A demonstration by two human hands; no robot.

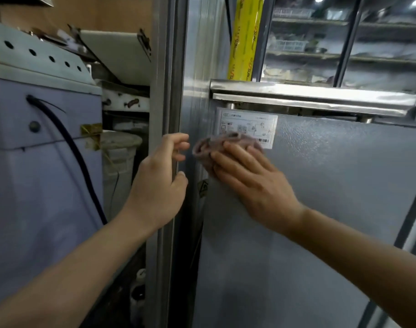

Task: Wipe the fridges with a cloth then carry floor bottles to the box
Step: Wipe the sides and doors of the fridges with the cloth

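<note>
Wiping under way, bottle carrying not yet begun.
Right hand point(247, 176), fingers flat and spread, presses the crumpled mauve cloth point(216, 144) on the fridge door point(320, 185) near its upper left corner, overlapping a paper label point(247, 124) under the polished steel handle point(315, 95). Left hand point(159, 185) hovers loosely curled, holding nothing, at the door's left edge (pebbled grey metal).

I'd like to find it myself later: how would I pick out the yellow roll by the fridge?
Find the grey fridge door and the shiny metal bar across its top. Above the bar's left end, a yellow roll stands upright, left of the glass panes. Its bright yellow wrapper with lettering sets it apart from the grey metal around.
</note>
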